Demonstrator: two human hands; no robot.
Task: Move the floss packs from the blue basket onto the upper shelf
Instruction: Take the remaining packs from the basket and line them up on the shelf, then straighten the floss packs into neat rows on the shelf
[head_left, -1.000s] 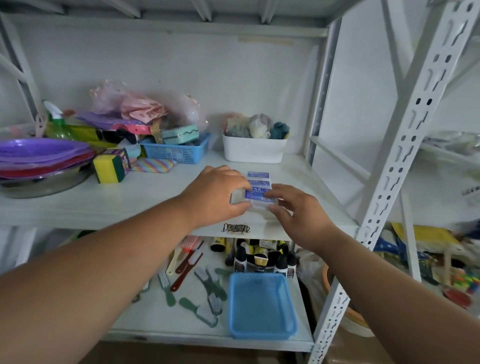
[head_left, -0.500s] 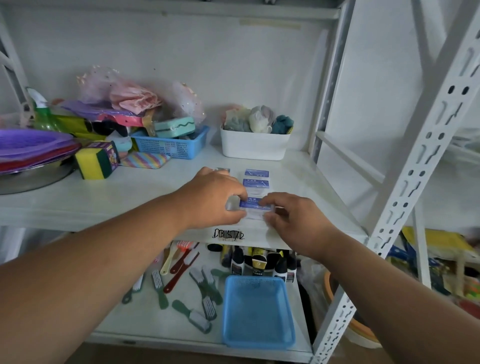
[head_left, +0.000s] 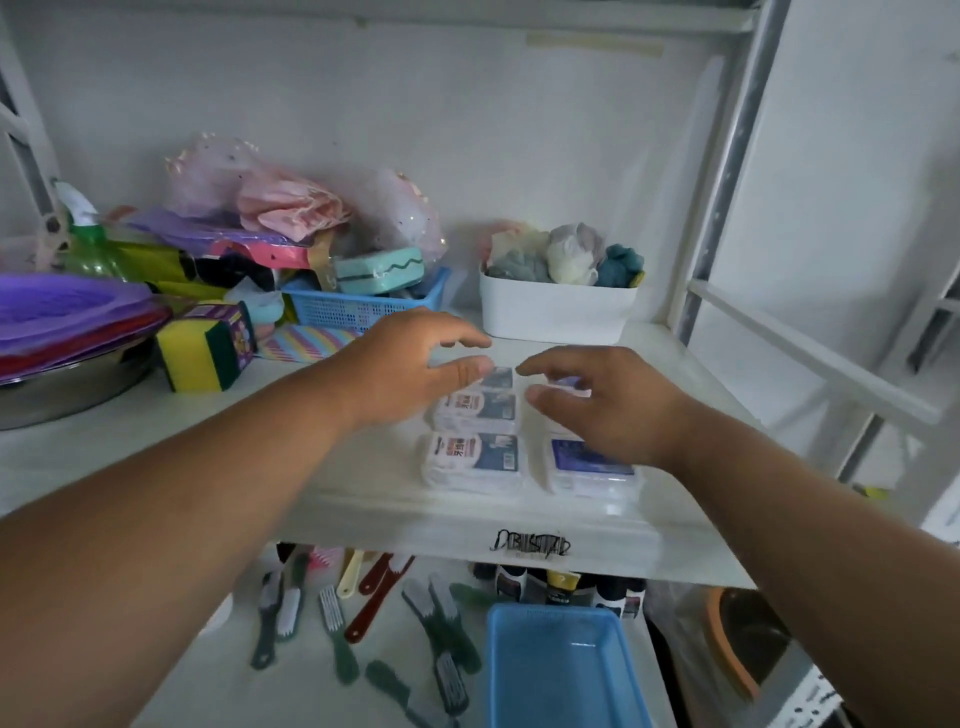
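Observation:
Several white floss packs with blue labels lie in two rows near the front edge of the upper shelf (head_left: 363, 504); the nearest left pack (head_left: 470, 460) and nearest right pack (head_left: 592, 465) show fully. My left hand (head_left: 410, 371) hovers just over the back left packs, fingers spread, holding nothing. My right hand (head_left: 608, 400) hovers over the back right packs, fingers apart, also holding nothing. The blue basket (head_left: 563, 670) stands on the lower shelf below, with nothing inside it.
At the back of the upper shelf stand a white tub (head_left: 556, 317) of cloth items and another blue basket (head_left: 363, 306) with sponges. A yellow-green sponge (head_left: 195, 353) and purple plates (head_left: 67, 317) sit left. Brushes (head_left: 332, 618) and small bottles (head_left: 561, 584) lie below.
Both hands have let go of the packs and lifted, fingers spread. The packs now lie in two rows on the shelf. The camera has moved closer.

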